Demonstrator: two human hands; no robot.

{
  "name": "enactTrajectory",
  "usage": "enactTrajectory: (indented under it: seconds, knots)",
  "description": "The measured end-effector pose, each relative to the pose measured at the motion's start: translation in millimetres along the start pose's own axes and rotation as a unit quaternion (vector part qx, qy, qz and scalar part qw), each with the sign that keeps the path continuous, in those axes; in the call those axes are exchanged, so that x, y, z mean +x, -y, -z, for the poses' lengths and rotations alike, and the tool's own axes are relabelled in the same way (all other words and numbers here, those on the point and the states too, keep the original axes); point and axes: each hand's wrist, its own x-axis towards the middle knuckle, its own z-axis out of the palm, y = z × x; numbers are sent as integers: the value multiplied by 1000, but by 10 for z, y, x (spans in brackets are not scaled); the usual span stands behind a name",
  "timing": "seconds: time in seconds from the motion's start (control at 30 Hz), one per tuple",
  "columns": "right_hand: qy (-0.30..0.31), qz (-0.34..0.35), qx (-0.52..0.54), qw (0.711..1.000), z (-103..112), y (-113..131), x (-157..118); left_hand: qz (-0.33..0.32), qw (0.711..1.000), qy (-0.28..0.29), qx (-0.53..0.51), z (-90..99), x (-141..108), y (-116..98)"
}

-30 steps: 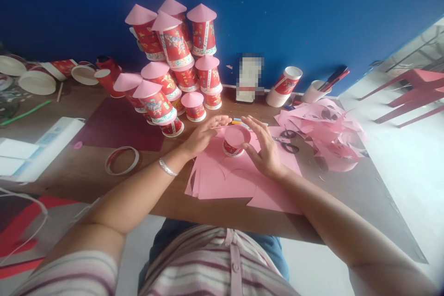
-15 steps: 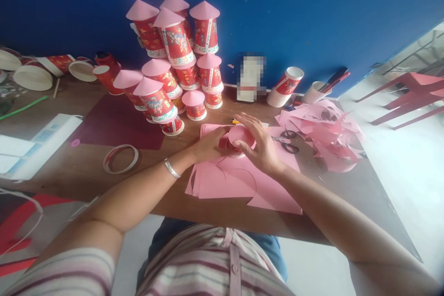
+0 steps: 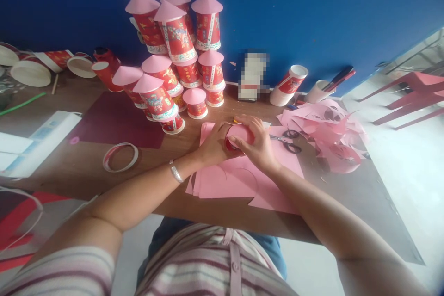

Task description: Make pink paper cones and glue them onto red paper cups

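Note:
My left hand (image 3: 215,144) is wrapped round the side of a red paper cup (image 3: 230,142), most of which is hidden. A round piece of pink paper (image 3: 245,133) covers the cup's top. My right hand (image 3: 261,145) curves over its right side, thumb and fingers touching the rim of this paper. Beneath both hands lies a stack of pink paper sheets (image 3: 236,182), with curved outlines on the upper one. Scissors (image 3: 290,141) with dark handles rest just right of my right hand.
Red cups with pink cone tops (image 3: 173,32) stand stacked at the back left. A tape roll (image 3: 120,157) lies left of my forearm. Pink scraps (image 3: 326,125) are heaped on the right. A red-banded cup (image 3: 289,84) and a pen holder (image 3: 317,91) stand along the blue wall.
Both hands have closed in on the cup and pink paper; the right fingers now bend more round the paper's edge. The view has shifted slightly.

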Motion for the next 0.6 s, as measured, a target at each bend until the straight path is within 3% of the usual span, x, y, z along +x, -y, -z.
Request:
enactTrajectory:
  seconds: [0.4,0.6]
  knots:
    - [19,20,-14,1000,-34,-33,-33,26,999,12,14,10,15,-38]
    - [11,26,-8,1000,146,-34,-41,37,997,59,16,179,27,-130]
